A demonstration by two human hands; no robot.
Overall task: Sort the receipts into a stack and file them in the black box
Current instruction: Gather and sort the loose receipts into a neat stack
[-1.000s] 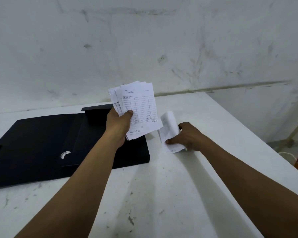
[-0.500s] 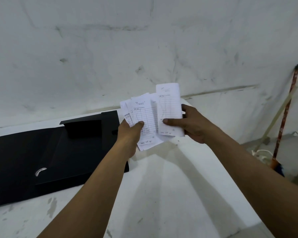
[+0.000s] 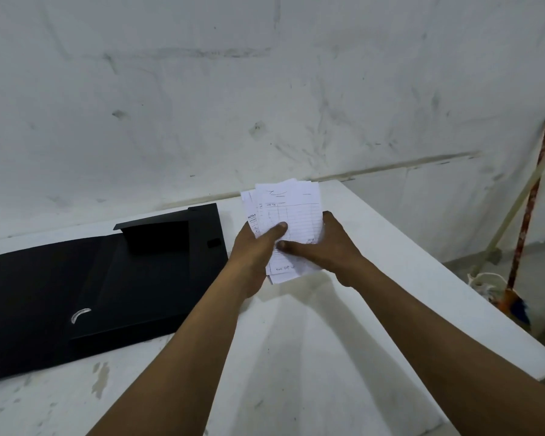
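Observation:
A bunch of white receipts (image 3: 291,212) with printed grids is held upright above the white table (image 3: 312,357), both hands on it. My left hand (image 3: 254,256) grips the stack from the left, thumb across the front sheet. My right hand (image 3: 324,250) holds it from the right and behind, thumb on the lower front. The sheets overlap loosely, their edges fanned at the top left. The black box (image 3: 114,278) lies open on the table to the left of my hands, its lid spread flat and a flap standing at its back.
A grubby white wall rises right behind the table. The table's right edge drops off to a floor where a red-and-tan broom handle (image 3: 529,209) leans against the wall, with white cord beside its foot.
My right hand picked a receipt off the table, carried it up and joined it to the bunch in my left hand. Both hands now hold one stack. The view shifted right.

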